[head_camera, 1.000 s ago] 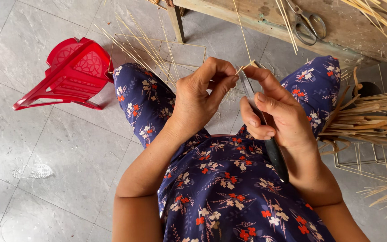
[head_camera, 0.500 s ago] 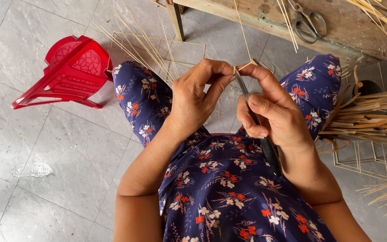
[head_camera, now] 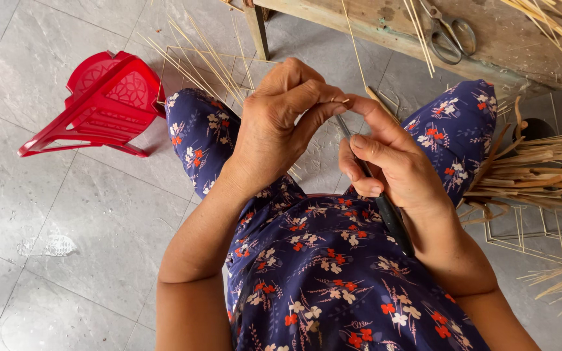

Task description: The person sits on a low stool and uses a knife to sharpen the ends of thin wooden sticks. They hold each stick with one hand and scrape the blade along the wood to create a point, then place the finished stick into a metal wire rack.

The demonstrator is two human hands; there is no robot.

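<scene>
The left hand [head_camera: 281,127] is curled closed, thumb and forefinger pinching one thin bamboo strip [head_camera: 357,55] at its lower end, above the lap between the knees. The right hand [head_camera: 391,166] is closed around one knife [head_camera: 385,208] with a dark handle; its blade runs up to the pinched strip end, and the handle lies along the wrist. The strip rises toward the near edge of one wooden bench [head_camera: 372,23] at the top. One pair of scissors [head_camera: 450,36] lies on the bench, beside a few loose strips. One red plastic stool [head_camera: 102,104] lies tipped on the grey tile floor [head_camera: 66,214], left of the left knee. A fan of many bamboo strips [head_camera: 196,62], too many to count, lies by that knee; a thicker bundle [head_camera: 535,169] sits at the right. No packages, labels or signs show.
</scene>
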